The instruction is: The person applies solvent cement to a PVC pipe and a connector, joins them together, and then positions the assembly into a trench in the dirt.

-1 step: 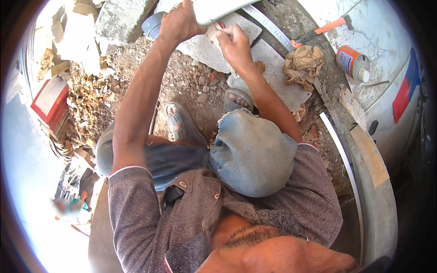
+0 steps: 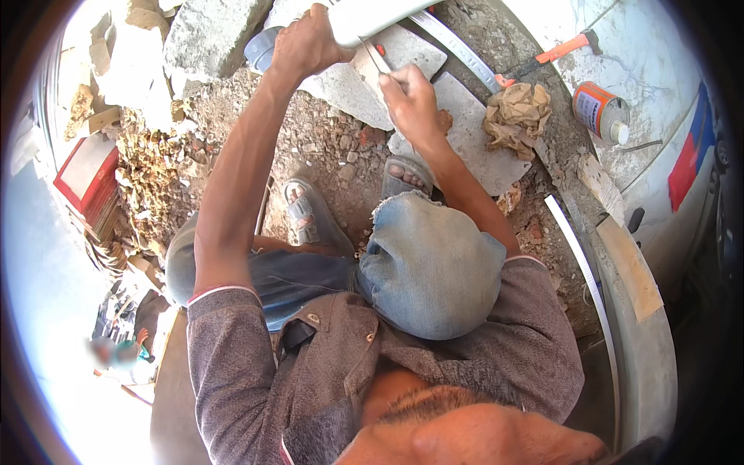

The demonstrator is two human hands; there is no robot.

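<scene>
At the top, my left hand is closed round the end of a thick white pipe. A grey round fitting shows just left of that hand; whether it joins the pipe is hidden. My right hand pinches a thin metal blade, its far tip touching the lower edge of the pipe near my left fingers. Flat grey stone slabs lie under the pipe and the right hand.
A crumpled brown paper, an orange-handled hammer and an orange-labelled can lie right. A white strip curves along the ledge. A large stone block stands left, over rubble. A person is far off, lower left.
My right hand has drawn slightly down and right, away from the pipe, so more of the blade shows. My left hand and the pipe have barely moved.
</scene>
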